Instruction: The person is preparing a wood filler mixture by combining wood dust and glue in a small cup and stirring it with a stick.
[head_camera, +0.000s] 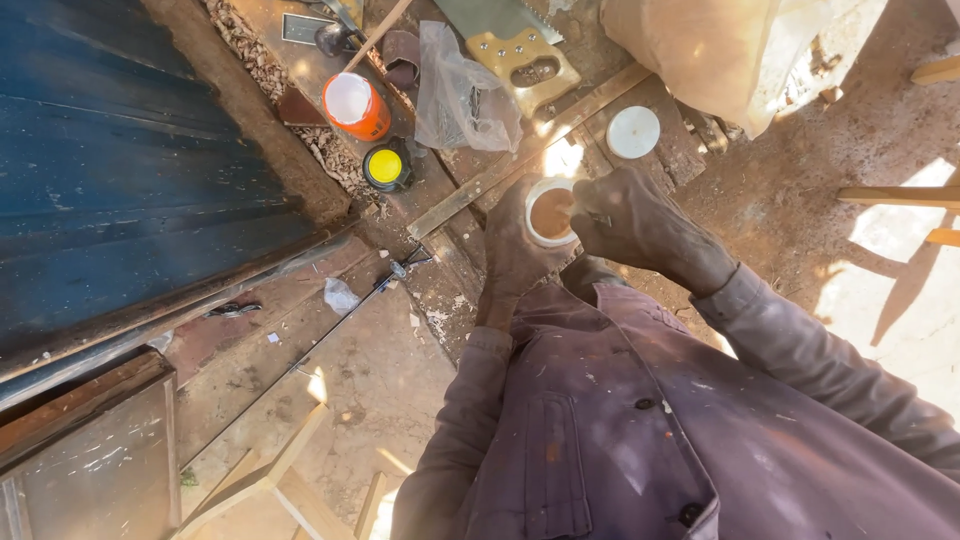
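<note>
the left hand (512, 250) is wrapped around a small white tub (549, 212) of brown stuff, gripping it from below and to its left. the right hand (628, 215) is bunched up, pressed against the tub's right rim, fingertips dipping toward the brown fill. just above the tub and to its right, a round white lid (633, 132) lies on the plank surface (520, 160); an orange pot (356, 105) sits well off to the tub's upper left.

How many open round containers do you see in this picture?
2. One white tub with brown contents is held in the left hand, the right hand at its rim. One orange container stands on the workbench. Others may be hidden under the plastic bag.
</note>
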